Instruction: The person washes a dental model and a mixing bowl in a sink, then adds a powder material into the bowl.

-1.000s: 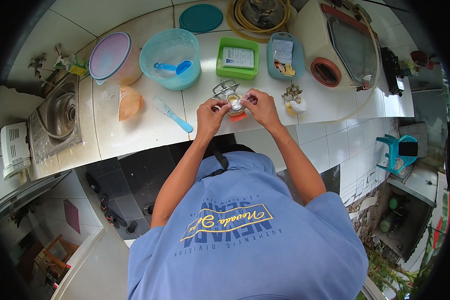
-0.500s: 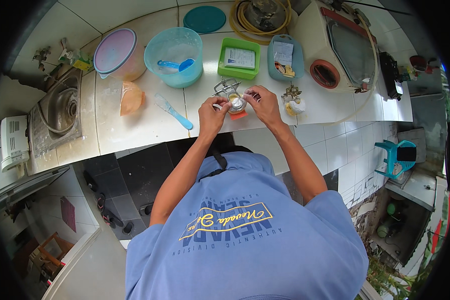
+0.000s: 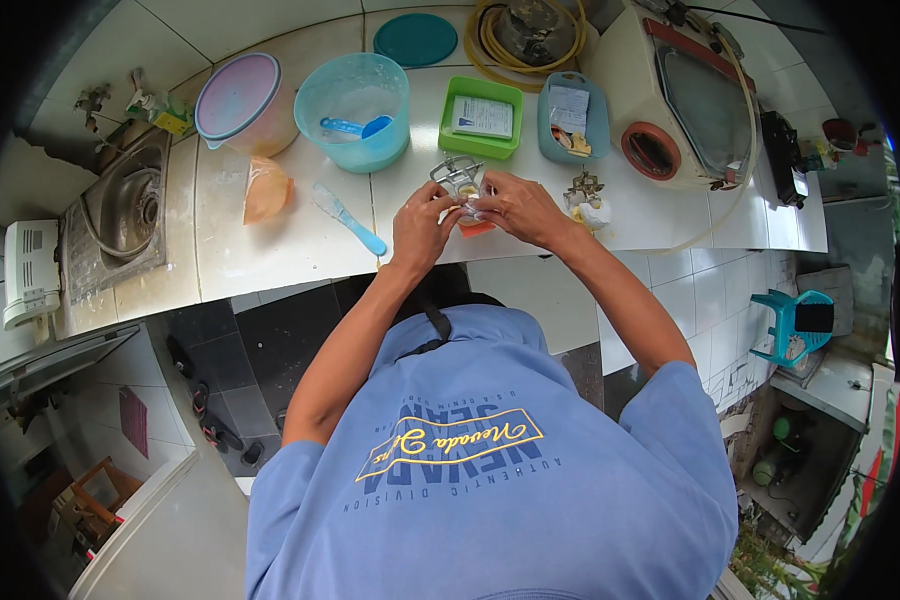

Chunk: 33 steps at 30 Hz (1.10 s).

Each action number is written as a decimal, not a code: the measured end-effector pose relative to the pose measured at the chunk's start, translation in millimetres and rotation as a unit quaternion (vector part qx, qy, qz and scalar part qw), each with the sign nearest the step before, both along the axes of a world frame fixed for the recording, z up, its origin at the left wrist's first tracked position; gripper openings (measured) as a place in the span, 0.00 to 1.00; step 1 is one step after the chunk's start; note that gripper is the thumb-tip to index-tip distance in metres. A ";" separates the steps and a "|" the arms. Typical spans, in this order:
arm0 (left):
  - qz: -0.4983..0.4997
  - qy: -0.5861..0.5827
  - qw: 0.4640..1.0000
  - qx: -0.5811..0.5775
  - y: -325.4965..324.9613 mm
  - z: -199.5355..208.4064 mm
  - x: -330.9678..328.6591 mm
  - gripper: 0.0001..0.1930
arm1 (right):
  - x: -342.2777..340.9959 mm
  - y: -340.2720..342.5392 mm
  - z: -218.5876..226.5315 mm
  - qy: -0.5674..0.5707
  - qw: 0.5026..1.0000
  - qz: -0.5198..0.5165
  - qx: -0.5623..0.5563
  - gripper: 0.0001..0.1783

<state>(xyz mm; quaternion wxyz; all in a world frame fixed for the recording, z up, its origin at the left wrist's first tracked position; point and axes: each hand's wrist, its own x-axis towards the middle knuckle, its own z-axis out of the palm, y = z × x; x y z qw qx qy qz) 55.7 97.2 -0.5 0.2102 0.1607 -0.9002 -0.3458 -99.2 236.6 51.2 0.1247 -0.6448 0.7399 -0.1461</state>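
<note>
The head view showed a metal articulator (image 3: pixel 457 170) on the white-tiled counter (image 3: pixel 290 245), directly between the left hand (image 3: pixel 425 225) and the right hand (image 3: pixel 523 209). Its long axis ran away from the person, the bare metal frame at the far end, leaning slightly left, and the near end tucked in under the fingertips. From the left hand it lay to the right and a little beyond; from the right hand it lay to the left. Neither hand was clearly nearer: the fingertips of both met over the near end, almost touching each other.

The thumb and fingers of each hand were bent together around a small whitish mass there. The fingers covered so much of it that I could not tell whether either hand was pinching it or only pressing against it. A reddish-orange piece (image 3: pixel 477 229) showed just below the near end, toward the counter's front edge.

A second articulator (image 3: pixel 583 187), with white material at its near end, stood just beyond the right hand's right side. The blue-handled spatula (image 3: pixel 362 233) lay left of the left hand, apart from it.
</note>
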 end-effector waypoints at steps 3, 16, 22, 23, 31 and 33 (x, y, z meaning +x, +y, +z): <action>0.009 0.048 0.999 0.012 -0.4 -0.4 4.6 0.15 | -3.0 5.9 -4.5 -0.004 0.998 0.005 -0.070 0.10; 0.049 0.024 0.994 0.094 13.7 -21.4 9.1 0.15 | 5.1 -14.7 -7.1 -0.126 0.982 -0.142 -0.005 0.09; 0.069 0.043 0.992 0.093 19.1 -18.1 20.9 0.16 | 16.6 7.7 4.4 0.022 0.996 -0.040 -0.071 0.18; 0.067 0.049 0.994 0.065 20.2 -16.0 24.0 0.17 | 14.5 11.4 1.2 0.046 0.997 -0.021 -0.059 0.21; -0.042 0.005 0.999 -0.022 26.0 -9.3 38.2 0.22 | 15.4 29.5 -19.6 -0.036 0.987 -0.125 -0.091 0.28; -0.050 -0.024 0.997 -0.049 25.0 -7.9 37.9 0.24 | 24.6 36.4 -31.4 -0.031 0.988 -0.131 -0.080 0.30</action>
